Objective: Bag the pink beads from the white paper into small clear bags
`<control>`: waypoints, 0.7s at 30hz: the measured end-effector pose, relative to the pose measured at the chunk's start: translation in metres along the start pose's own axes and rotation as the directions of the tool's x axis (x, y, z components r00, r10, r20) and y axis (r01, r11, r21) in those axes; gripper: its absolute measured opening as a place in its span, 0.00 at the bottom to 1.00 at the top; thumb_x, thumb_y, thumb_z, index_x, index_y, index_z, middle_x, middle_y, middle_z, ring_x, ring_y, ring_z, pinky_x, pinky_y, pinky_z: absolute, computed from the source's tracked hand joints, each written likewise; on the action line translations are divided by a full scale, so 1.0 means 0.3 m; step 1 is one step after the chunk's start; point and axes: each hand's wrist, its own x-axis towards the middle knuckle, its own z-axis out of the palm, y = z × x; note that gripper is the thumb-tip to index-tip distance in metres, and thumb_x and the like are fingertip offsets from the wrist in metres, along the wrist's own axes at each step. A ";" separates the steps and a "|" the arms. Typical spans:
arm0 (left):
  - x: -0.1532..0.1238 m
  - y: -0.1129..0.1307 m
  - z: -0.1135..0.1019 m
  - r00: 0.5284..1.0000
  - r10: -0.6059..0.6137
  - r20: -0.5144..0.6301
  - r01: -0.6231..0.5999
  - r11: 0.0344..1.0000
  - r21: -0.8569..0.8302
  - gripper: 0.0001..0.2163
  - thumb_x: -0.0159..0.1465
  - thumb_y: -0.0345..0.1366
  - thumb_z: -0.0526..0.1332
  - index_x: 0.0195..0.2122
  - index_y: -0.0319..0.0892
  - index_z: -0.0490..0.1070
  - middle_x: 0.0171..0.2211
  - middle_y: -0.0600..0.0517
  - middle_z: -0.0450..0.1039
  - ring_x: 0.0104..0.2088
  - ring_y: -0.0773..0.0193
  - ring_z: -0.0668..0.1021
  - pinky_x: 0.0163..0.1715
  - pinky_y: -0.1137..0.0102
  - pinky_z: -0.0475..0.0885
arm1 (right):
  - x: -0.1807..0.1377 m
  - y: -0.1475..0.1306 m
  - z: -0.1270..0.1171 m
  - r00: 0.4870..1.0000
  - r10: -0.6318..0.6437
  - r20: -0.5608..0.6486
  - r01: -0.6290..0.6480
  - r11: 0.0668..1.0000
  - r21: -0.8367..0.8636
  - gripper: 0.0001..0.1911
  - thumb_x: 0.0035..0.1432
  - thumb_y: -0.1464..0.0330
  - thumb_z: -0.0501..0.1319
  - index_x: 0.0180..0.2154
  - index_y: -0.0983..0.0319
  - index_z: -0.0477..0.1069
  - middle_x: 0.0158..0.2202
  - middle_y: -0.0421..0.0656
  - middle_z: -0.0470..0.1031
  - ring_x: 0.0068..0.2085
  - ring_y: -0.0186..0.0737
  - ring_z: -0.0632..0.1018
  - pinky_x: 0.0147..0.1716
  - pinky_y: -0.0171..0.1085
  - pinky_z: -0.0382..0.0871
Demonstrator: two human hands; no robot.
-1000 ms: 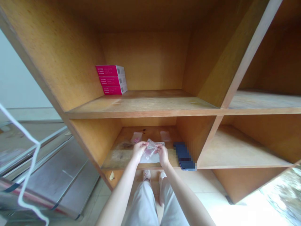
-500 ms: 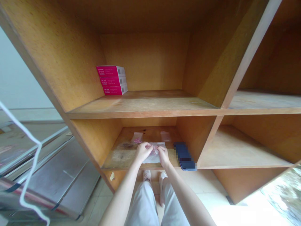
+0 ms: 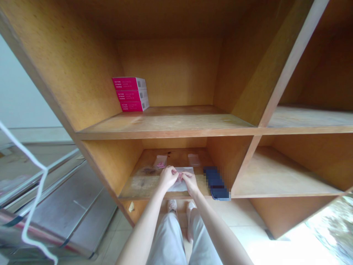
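Observation:
My left hand (image 3: 167,178) and my right hand (image 3: 189,182) meet over the lower shelf (image 3: 143,184) of a wooden cabinet, fingers pinched together on a small clear plastic bag (image 3: 180,176) with pink bits inside. Under the hands lies a flat clear sheet or bag (image 3: 182,186). A small bag with pink pieces (image 3: 160,162) lies just behind my left hand. Another clear bag (image 3: 194,159) lies behind my right hand. A dark blue flat object (image 3: 216,183), blurred out, lies right of my right hand.
Three stacked pink boxes (image 3: 131,94) stand at the back left of the upper shelf (image 3: 176,123). More wooden compartments (image 3: 275,176) open to the right. Metal sheets (image 3: 55,198) and a white cord (image 3: 33,184) lie at left. My legs and feet show below on the tiled floor.
My hands have drawn closer together and lower, bringing the small bag down from a raised, spread position to the shelf surface.

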 end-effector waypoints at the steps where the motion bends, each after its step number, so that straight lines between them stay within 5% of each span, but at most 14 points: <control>1: 0.000 -0.002 -0.001 1.000 0.004 0.002 -0.004 1.000 0.000 0.03 0.53 0.30 0.58 0.25 0.38 0.69 0.26 0.52 0.72 0.28 0.68 0.72 0.29 0.75 0.63 | -0.001 0.000 0.000 1.000 0.007 0.008 -0.007 1.000 -0.001 0.08 0.43 0.68 0.58 0.16 0.62 0.69 0.20 0.39 0.70 0.25 0.34 0.68 0.27 0.31 0.61; 21: -0.001 -0.011 -0.013 0.993 0.116 0.015 -0.117 0.992 0.045 0.08 0.55 0.27 0.54 0.22 0.39 0.69 0.26 0.52 0.70 0.30 0.68 0.72 0.34 0.73 0.64 | 0.002 0.018 0.007 0.996 0.021 0.082 -0.022 1.000 0.003 0.07 0.43 0.67 0.62 0.27 0.62 0.74 0.21 0.39 0.72 0.24 0.34 0.71 0.27 0.33 0.64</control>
